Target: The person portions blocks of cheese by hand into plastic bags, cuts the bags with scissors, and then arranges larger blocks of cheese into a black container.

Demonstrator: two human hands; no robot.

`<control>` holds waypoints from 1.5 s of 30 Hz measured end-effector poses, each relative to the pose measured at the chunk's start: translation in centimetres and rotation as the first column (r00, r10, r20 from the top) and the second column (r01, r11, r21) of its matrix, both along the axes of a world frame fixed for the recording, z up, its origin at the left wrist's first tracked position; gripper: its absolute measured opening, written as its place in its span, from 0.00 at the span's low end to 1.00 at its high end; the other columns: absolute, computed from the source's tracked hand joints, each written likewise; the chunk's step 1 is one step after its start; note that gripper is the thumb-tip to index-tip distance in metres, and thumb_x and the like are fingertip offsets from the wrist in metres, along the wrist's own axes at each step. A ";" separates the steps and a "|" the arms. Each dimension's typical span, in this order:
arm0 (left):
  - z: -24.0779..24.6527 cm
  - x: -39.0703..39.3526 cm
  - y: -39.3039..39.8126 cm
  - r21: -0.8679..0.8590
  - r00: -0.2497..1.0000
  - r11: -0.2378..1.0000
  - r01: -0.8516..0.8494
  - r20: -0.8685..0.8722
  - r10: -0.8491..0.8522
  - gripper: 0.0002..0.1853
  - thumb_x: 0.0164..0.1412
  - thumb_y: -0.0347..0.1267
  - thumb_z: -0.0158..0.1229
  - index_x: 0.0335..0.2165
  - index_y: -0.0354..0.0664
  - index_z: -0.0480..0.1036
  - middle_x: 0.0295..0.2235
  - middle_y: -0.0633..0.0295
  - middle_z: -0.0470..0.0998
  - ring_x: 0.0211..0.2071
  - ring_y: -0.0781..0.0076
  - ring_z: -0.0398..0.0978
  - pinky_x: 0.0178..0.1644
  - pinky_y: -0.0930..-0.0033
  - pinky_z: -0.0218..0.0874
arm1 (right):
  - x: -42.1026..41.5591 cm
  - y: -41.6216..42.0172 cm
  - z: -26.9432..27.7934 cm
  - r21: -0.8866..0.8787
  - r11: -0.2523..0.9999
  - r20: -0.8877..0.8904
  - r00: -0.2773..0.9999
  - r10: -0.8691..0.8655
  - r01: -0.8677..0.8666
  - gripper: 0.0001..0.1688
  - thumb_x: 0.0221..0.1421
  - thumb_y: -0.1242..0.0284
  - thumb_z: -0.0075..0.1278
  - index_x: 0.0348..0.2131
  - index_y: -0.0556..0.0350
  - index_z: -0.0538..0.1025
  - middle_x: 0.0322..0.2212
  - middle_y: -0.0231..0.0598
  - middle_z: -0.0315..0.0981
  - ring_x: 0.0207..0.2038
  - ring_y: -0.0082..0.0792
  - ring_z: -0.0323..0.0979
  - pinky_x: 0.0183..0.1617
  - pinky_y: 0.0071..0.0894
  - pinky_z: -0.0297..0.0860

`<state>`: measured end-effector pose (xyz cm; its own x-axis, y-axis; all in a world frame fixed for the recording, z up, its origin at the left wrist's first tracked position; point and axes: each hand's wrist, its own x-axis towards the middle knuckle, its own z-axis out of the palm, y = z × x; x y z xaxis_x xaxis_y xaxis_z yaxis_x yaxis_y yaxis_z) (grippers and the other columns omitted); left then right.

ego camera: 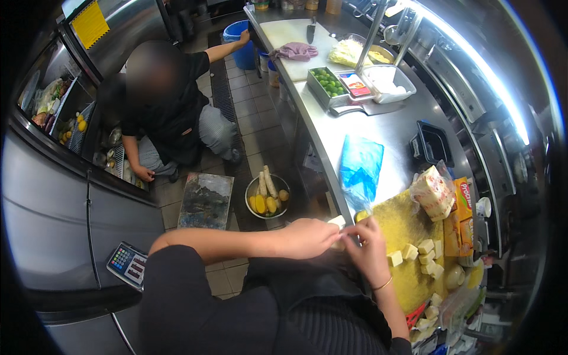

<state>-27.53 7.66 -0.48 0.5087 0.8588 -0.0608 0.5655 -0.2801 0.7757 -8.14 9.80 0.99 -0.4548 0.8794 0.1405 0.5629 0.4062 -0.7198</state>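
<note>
My left hand [316, 237] is closed around a small pale block [337, 222], whose corner shows above the fingers. Against it, the thumb and fingertips of my right hand [367, 246] come together; blur hides whether they pinch anything. Both hands are at the counter's near edge, beside a yellow cutting board [401, 213]. Several pale yellow cubes [409, 252], perhaps cheese or butter, lie on that board. More cubes [429, 313] are by its lower end, near a red handle [416, 316]. A larger wrapped block [434, 193] rests at the board's far side.
A blue plastic bag [361, 164] and a large knife [368, 109] lie on the steel counter [306, 100]. On the floor stands a metal bowl [267, 215] of roots and yellow vegetables. Another person [177, 102] crouches at an opened fridge, left. An orange box [459, 222] borders the board.
</note>
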 end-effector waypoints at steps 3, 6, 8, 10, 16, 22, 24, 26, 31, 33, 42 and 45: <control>1.5 -0.5 -0.2 -0.605 0.732 0.790 0.094 0.580 0.357 0.14 0.68 0.38 0.38 0.29 0.41 0.63 0.17 0.64 0.64 0.19 0.66 0.68 0.26 0.65 0.60 | -2.1 2.3 1.4 -0.154 0.988 -0.313 0.947 -0.074 0.027 0.03 0.50 0.83 0.53 0.28 0.60 0.75 0.29 0.40 0.69 0.28 0.31 0.73 0.31 0.26 0.69; 1.5 0.3 -1.6 -0.431 0.081 0.600 0.674 0.851 0.519 0.17 0.68 0.42 0.38 0.24 0.46 0.58 0.16 0.71 0.56 0.16 0.76 0.60 0.24 0.74 0.51 | -5.1 1.8 4.1 -0.347 0.885 -0.790 0.605 -0.097 -0.311 0.03 0.58 0.84 0.44 0.33 0.64 0.70 0.34 0.39 0.71 0.37 0.33 0.76 0.40 0.26 0.72; 0.3 -0.2 -1.0 -0.225 -0.013 0.572 0.789 0.924 0.381 0.18 0.67 0.43 0.43 0.25 0.45 0.63 0.16 0.70 0.59 0.15 0.77 0.60 0.26 0.73 0.53 | -4.8 2.4 4.6 -0.322 0.720 -0.870 0.491 0.031 -0.615 0.02 0.55 0.79 0.50 0.29 0.61 0.72 0.35 0.38 0.72 0.41 0.33 0.71 0.48 0.32 0.66; 1.1 -1.4 1.0 -0.250 0.323 0.944 0.215 0.931 0.173 0.14 0.65 0.41 0.47 0.31 0.41 0.69 0.18 0.70 0.64 0.17 0.82 0.60 0.23 0.80 0.51 | -4.5 4.1 5.2 -0.234 0.579 -0.787 0.502 0.359 -0.781 0.06 0.51 0.74 0.56 0.27 0.59 0.75 0.35 0.35 0.70 0.46 0.34 0.63 0.54 0.35 0.58; 3.5 -5.3 3.9 0.172 0.926 0.962 -0.213 0.350 0.142 0.11 0.64 0.35 0.47 0.30 0.39 0.67 0.19 0.58 0.69 0.20 0.64 0.70 0.24 0.65 0.59 | -5.2 6.5 3.7 0.101 0.994 -0.222 0.975 -0.017 0.040 0.04 0.45 0.80 0.54 0.27 0.55 0.77 0.30 0.37 0.67 0.39 0.33 0.66 0.44 0.31 0.63; 2.6 -1.6 1.0 -0.434 0.468 0.893 0.116 0.817 0.336 0.14 0.66 0.38 0.45 0.27 0.42 0.66 0.17 0.66 0.68 0.15 0.74 0.66 0.19 0.75 0.56 | -8.2 3.9 4.6 -0.343 0.935 -0.741 0.637 -0.212 -0.087 0.12 0.56 0.72 0.54 0.37 0.61 0.71 0.30 0.32 0.72 0.36 0.24 0.68 0.39 0.30 0.67; 0.3 -2.3 1.1 -0.373 0.106 0.744 0.555 0.919 0.381 0.15 0.67 0.39 0.44 0.27 0.43 0.66 0.16 0.69 0.66 0.14 0.83 0.62 0.18 0.82 0.52 | -5.4 3.9 2.7 -0.229 0.940 -0.754 0.657 -0.006 -0.254 0.12 0.54 0.70 0.55 0.35 0.60 0.72 0.30 0.34 0.72 0.39 0.27 0.68 0.44 0.32 0.66; -1.0 -4.1 2.5 -0.446 0.308 0.809 0.382 0.887 0.344 0.15 0.66 0.41 0.46 0.26 0.43 0.66 0.14 0.69 0.63 0.14 0.84 0.61 0.17 0.82 0.50 | -5.8 4.7 3.5 -0.303 0.764 -0.833 0.548 0.079 -0.570 0.11 0.51 0.69 0.56 0.30 0.59 0.75 0.36 0.40 0.72 0.45 0.33 0.67 0.52 0.36 0.62; 3.6 -5.6 4.7 0.041 0.824 0.999 -0.011 0.567 -0.014 0.15 0.66 0.37 0.45 0.25 0.41 0.67 0.16 0.71 0.66 0.16 0.85 0.62 0.20 0.83 0.52 | -4.4 4.4 3.0 -0.159 0.986 -0.422 0.907 -0.013 -0.060 0.08 0.42 0.85 0.55 0.27 0.59 0.76 0.36 0.39 0.71 0.43 0.34 0.68 0.50 0.32 0.62; 4.9 -5.1 4.4 -0.296 0.764 0.953 0.068 0.630 0.142 0.16 0.67 0.35 0.44 0.24 0.40 0.67 0.17 0.67 0.68 0.16 0.84 0.64 0.20 0.83 0.53 | -4.8 4.1 3.1 0.033 0.998 -0.408 0.913 -0.032 0.049 0.10 0.40 0.85 0.55 0.29 0.58 0.77 0.34 0.39 0.74 0.43 0.35 0.70 0.52 0.37 0.63; 4.1 0.1 3.8 -0.706 0.316 0.500 0.502 0.688 0.654 0.16 0.68 0.38 0.40 0.35 0.36 0.69 0.26 0.55 0.76 0.17 0.76 0.70 0.23 0.79 0.61 | -2.0 1.2 1.3 0.126 0.947 -0.452 0.867 -0.211 0.296 0.13 0.40 0.85 0.53 0.31 0.58 0.78 0.31 0.40 0.75 0.41 0.39 0.72 0.53 0.39 0.64; 3.5 3.7 2.8 -0.541 0.283 0.789 0.292 0.837 0.469 0.18 0.68 0.38 0.38 0.41 0.33 0.68 0.33 0.51 0.76 0.25 0.69 0.74 0.32 0.73 0.66 | -0.3 -0.7 -1.1 -0.178 0.912 -0.596 0.697 -0.398 0.369 0.10 0.46 0.85 0.52 0.32 0.61 0.75 0.33 0.42 0.73 0.41 0.36 0.71 0.49 0.33 0.66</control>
<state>-23.82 10.47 3.03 0.4501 0.8919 -0.0444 -0.6306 0.3527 0.6913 -8.40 9.09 -0.13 0.0935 0.9700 0.2243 0.1001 0.2150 -0.9715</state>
